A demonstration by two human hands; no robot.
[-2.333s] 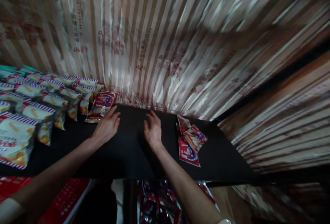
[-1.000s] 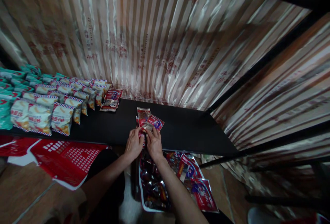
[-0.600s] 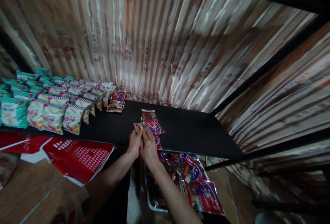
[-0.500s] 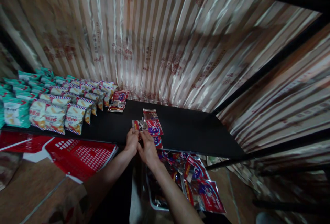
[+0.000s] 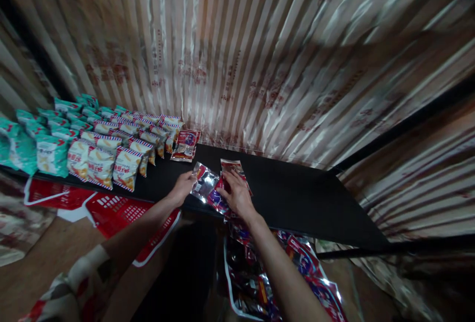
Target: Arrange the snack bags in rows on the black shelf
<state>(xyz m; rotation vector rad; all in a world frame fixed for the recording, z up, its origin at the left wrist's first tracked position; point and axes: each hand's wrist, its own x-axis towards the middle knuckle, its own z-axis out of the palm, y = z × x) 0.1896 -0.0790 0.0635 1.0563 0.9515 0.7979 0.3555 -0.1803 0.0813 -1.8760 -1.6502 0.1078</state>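
Observation:
My left hand (image 5: 183, 186) pinches the left edge of a shiny snack packet (image 5: 205, 181), its silvery side up, tilted above the black shelf (image 5: 293, 196). My right hand (image 5: 237, 194) lies with fingers spread over red and purple packets; its thumb is near the right end of the packet in my left hand. Behind the right fingers a flat packet (image 5: 232, 165) rests on the shelf, partly covered by the hand. Another red packet (image 5: 185, 145) lies at the back, beside the rows of white snack bags (image 5: 125, 167).
Teal snack bags (image 5: 52, 155) stand in rows at the left of the shelf. Below are red baskets (image 5: 122, 213) and a white-rimmed bin (image 5: 229, 282) heaped with red and purple packets. A striped foil sheet (image 5: 237, 65) hangs behind; a black post (image 5: 404, 134) slants at right.
My hands have moved apart. The left hand has drawn a packet's edge leftward and turned it, while the right has spread over the packets. The view has shifted, moving the scene rightward.

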